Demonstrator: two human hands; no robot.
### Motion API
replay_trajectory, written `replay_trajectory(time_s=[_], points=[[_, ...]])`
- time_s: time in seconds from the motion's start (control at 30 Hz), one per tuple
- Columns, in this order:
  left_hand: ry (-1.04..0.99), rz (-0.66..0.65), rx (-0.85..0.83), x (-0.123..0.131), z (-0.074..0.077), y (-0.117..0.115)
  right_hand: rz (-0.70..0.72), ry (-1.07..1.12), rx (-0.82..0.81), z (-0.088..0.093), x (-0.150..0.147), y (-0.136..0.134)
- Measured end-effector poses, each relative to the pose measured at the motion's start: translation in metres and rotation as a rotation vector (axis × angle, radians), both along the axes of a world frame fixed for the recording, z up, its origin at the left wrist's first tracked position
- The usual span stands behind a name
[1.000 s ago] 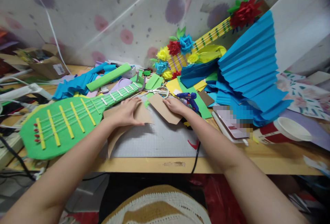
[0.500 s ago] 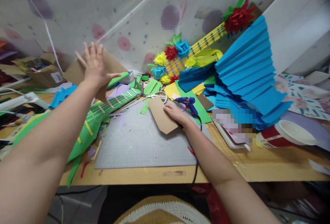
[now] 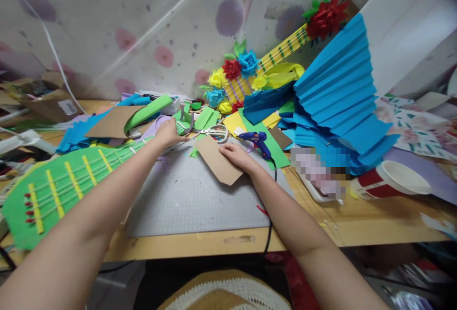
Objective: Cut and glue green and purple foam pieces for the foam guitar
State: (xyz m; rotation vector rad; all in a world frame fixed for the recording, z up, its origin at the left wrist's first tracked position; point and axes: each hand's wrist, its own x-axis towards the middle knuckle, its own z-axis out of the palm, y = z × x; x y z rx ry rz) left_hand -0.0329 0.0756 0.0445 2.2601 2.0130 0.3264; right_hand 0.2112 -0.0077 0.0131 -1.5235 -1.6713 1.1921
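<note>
A green paper guitar (image 3: 78,176) with yellow strips and white strings lies at the left. At its neck is my left hand (image 3: 167,134), closed around the neck's far end. My right hand (image 3: 233,154) pinches the upper right edge of a brown cardboard piece (image 3: 219,162) with cut corners, over the grey cutting mat (image 3: 171,200). White-handled scissors (image 3: 216,132) lie just beyond the cardboard. A blue glue gun (image 3: 257,142) rests on green paper to the right of my right hand.
A yellow guitar with paper flowers (image 3: 282,50) leans at the back. Pleated blue paper (image 3: 339,95) stands to the right, near a red and white cup (image 3: 389,180). Brown cardboard (image 3: 110,122) lies behind the green guitar. A cardboard box (image 3: 50,103) stands far left.
My left hand has come down and right from the large brown cardboard, which now lies flat, and has closed at the green guitar's neck. The guitar has shifted left. My right hand still holds its piece.
</note>
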Motion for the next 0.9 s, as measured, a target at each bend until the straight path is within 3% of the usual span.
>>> replay_trajectory(time_s=[0.1, 0.3, 0.47, 0.67, 0.9], points=[[0.072, 0.035, -0.025, 0.010, -0.003, 0.006, -0.002, 0.034, -0.005, -0.002, 0.000, -0.001], [0.012, 0.111, -0.001, 0.018, -0.005, 0.027, -0.029, 0.035, 0.025, -0.006, 0.002, 0.002], [-0.047, 0.095, -0.063, 0.018, -0.008, 0.031, -0.013, 0.022, 0.038, -0.010, 0.003, 0.003], [-0.132, 0.064, 0.008, 0.017, -0.007, 0.020, -0.004, 0.010, 0.064, -0.007, 0.004, 0.003], [-0.153, -0.038, 0.079, 0.017, 0.010, -0.016, 0.084, -0.048, 0.071, 0.010, 0.025, 0.006]])
